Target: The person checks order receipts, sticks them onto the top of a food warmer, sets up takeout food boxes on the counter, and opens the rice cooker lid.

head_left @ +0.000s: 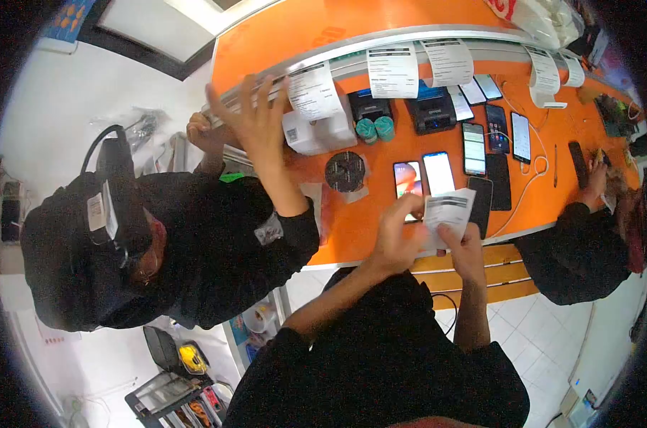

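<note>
A printed paper receipt (452, 207) is held up over the front edge of the orange counter. My right hand (462, 251) pinches its lower end, thumb on the printed face. At the paper's left edge is my left hand (400, 239), with fingers curled against it and the thumb slightly blurred. Just beyond the receipt, a phone with a lit white screen (438, 173) and another with a reddish picture (407, 175) lie side by side. A dark phone (481, 205) rests to the right of my right hand.
On my left, a co-worker's raised hand (255, 118) is near receipts hanging from a ledge. A person at right reaches onto the orange counter (544, 203). Around stand a black printer (432, 110), teal rolls (375, 129), a black disc (345, 172), several phones and a white cable (532, 187).
</note>
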Available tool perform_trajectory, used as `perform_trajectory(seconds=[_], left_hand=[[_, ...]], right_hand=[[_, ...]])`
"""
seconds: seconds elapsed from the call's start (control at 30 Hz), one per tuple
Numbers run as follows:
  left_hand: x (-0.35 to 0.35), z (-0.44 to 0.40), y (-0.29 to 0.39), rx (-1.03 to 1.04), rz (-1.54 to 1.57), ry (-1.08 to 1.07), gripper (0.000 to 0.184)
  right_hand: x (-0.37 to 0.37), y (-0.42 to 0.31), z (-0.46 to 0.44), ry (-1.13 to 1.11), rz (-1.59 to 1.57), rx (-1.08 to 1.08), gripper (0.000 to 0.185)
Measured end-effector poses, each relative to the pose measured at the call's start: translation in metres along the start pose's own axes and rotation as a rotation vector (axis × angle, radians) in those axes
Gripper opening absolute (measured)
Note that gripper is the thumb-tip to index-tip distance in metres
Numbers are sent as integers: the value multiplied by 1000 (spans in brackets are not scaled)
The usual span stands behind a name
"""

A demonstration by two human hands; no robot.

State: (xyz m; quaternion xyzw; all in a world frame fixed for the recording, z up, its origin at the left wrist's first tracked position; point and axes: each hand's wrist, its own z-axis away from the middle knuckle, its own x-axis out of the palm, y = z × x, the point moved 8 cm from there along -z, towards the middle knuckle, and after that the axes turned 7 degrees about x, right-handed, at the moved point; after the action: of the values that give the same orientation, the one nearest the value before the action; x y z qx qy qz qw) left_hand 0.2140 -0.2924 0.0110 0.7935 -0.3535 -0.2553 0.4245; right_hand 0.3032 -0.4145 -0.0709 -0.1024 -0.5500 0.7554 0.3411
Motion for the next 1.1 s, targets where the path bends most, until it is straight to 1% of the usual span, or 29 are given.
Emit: perform_trajectory(seconds=[0.07,0.1,0.13,0.2,0.27,0.3,0.33,0.37,0.4,0.5,0.53,0.57,0.63,0.67,0.7,0.77,0.87,0.9,0.97,1.03,1.07,1.1], left_hand=[[-8,22,-7,-130,-89,37,9],[-13,33,-7,-198,-136,55,9],[-22,42,-8,-227,-125,116,9],[-34,54,-17,-273,-81,206,10],[-40,69,-15,-337,-36,176,9],[-41,77,-14,-368,-20,163,8],[-40,87,-15,-390,-41,141,8],[-39,98,-18,-408,-67,122,8],[-37,102,-17,-419,-87,80,8],[-29,107,-4,-432,-136,-92,9],[-29,110,1,-445,-184,-134,11],[-29,112,7,-419,-180,-131,11],[-33,122,19,-374,-174,-110,11],[-36,132,16,-362,-209,-158,12],[-41,136,22,-337,-212,-133,12],[-49,151,39,-296,-222,-74,13],[-67,186,64,-282,-282,26,12],[-73,202,71,-275,-299,54,12],[-86,241,84,-260,-273,202,13],[-101,292,109,-265,-235,372,14],[-110,317,127,-294,-216,492,15],[-119,351,136,-305,-180,614,15]], right_hand=[[12,3,-5,-62,127,-31,28],[22,2,-2,-137,205,71,27],[31,0,1,-219,292,166,26],[28,-2,-10,-294,465,-77,27],[3,21,-48,-308,553,-407,35],[2,-11,-55,-292,165,-226,50],[-7,-32,-63,-116,2,-170,64],[-8,-64,-71,-69,-6,-186,70],[-6,-87,-74,-108,-187,-303,55],[-21,-89,-89,44,-206,-238,40],[-33,-66,-101,-24,11,-239,39],[-29,-49,-98,-121,233,-228,39],[4,-19,-68,-320,685,-195,40],[19,1,-52,-426,845,9,41],[37,13,-26,-530,1003,220,41],[74,44,14,-829,812,176,45],[110,84,44,-887,529,59,51],[114,96,49,-849,604,78,54],[122,120,58,-767,753,114,60],[139,166,62,-847,815,-153,54],[147,193,64,-900,844,-283,52],[173,172,106,-1010,674,-252,44]])
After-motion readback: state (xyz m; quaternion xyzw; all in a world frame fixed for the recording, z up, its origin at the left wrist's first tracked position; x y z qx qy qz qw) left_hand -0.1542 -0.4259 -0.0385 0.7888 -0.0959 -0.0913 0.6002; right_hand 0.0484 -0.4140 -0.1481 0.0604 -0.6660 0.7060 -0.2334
